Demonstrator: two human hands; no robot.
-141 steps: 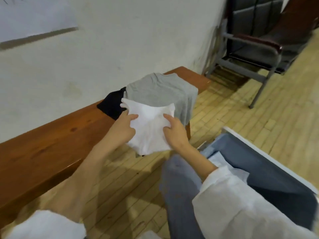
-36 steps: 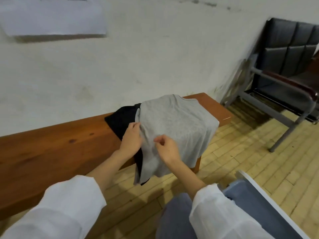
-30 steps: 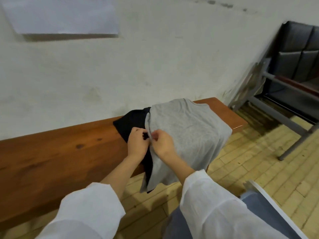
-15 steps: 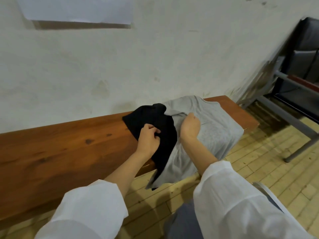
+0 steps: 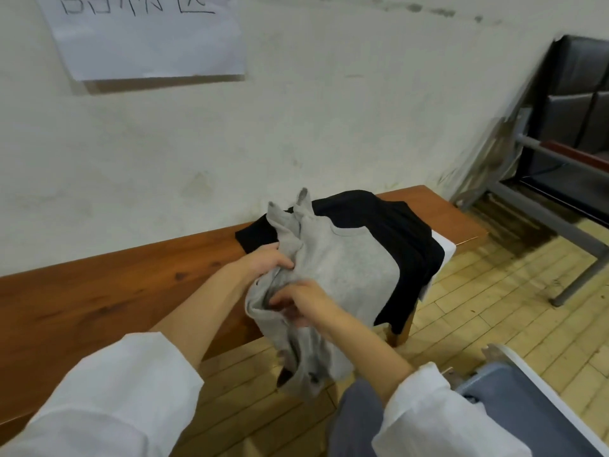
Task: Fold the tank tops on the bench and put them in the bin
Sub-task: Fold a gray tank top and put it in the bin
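Both hands gather a grey tank top at the front edge of the table.

The left hand (image 5: 268, 262) is clamped on bunched cloth below the straps of the grey tank top (image 5: 349, 268), and the right hand (image 5: 303, 303), just nearer the camera, has its fingers closed into the folds beside it. The garment lies half on the wooden table (image 5: 108, 285), over a black tank top (image 5: 395, 225), straps pointing to the wall and hem hanging toward the floor, so its long axis runs away from the person. Most of its cloth lies right of both grips. The white rim of the bin (image 5: 534, 374) shows lower right of the table, nearer the right hand.
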